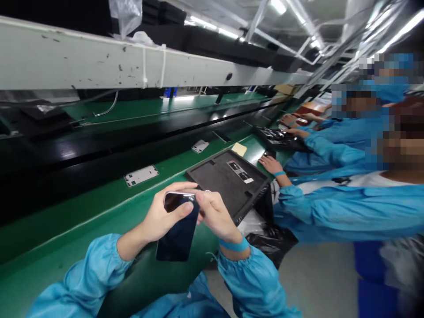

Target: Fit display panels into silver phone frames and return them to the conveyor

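Note:
A dark smartphone (176,240) with a glossy flat face is held above the green bench, tilted slightly. My left hand (159,216) grips its upper part, the thumb lying across the face near the top and the fingers behind. At the upper right corner, my right hand (217,216) is closed, with thumb and fingers pinched against the phone's edge. Its fingertips are partly hidden, and I cannot tell whether they also hold something small. A blue band (235,245) circles my right wrist.
A black tray (212,179) with a phone-shaped part lies beyond my right hand. Pale phone frames (141,175) rest on the green bench (86,225), near a yellow pad (239,149). Co-workers in blue sleeves (331,212) sit at right. A grey beam (89,62) runs overhead.

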### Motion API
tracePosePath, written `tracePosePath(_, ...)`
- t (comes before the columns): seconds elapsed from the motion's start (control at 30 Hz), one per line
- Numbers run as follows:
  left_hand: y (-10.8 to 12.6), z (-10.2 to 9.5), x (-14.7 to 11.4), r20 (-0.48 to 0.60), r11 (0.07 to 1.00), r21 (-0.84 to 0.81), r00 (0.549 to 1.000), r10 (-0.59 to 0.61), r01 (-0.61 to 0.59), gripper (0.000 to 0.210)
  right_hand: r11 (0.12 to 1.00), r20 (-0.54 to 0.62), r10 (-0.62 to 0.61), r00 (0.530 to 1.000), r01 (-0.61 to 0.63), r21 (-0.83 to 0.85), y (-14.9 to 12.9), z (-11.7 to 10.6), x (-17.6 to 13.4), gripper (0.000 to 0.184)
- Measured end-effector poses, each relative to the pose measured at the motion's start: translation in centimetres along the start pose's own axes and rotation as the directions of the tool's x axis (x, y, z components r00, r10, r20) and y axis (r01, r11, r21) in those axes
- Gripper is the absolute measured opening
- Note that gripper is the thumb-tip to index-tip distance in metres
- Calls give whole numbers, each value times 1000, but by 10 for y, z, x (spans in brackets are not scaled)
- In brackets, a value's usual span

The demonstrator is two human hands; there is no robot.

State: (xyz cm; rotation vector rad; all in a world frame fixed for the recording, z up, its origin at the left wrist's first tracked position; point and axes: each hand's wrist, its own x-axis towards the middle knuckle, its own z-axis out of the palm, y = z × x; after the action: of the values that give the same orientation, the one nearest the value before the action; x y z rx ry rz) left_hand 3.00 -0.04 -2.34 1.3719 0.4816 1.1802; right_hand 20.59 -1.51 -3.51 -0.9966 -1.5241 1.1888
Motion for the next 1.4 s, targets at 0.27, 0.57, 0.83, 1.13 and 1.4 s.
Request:
tracePosePath(0.27, 12, -20, 15, -277, 913, -407, 954, -110, -13, 66, 996, 181, -11, 983, 27, -84, 18, 23, -26, 73)
tracePosePath(0.57, 12, -28, 27, -495, 927, -368, 860, -127, -75, 54, 999, 241, 36, 970, -25, -48, 32, 23, -10, 81)
tracePosePath(0.83, 8, -27, 34, -608, 927, -335, 790, -77, -168, 44, 976, 189, 159, 969, -183, 121, 49, 55, -4, 81)
tracePosePath(1.13, 1, -28, 44, -737, 935, -189, 673, 67, -300, 60, 903, 420, 135, 897, -286, 321, 56, 65, 17, 72)
tracePosePath(1.4, -12, -5, 109, -685, 956, -213, 729, -1, -199, 64, 952, 273, 90, 958, -163, 257, 50, 6, 8, 75)
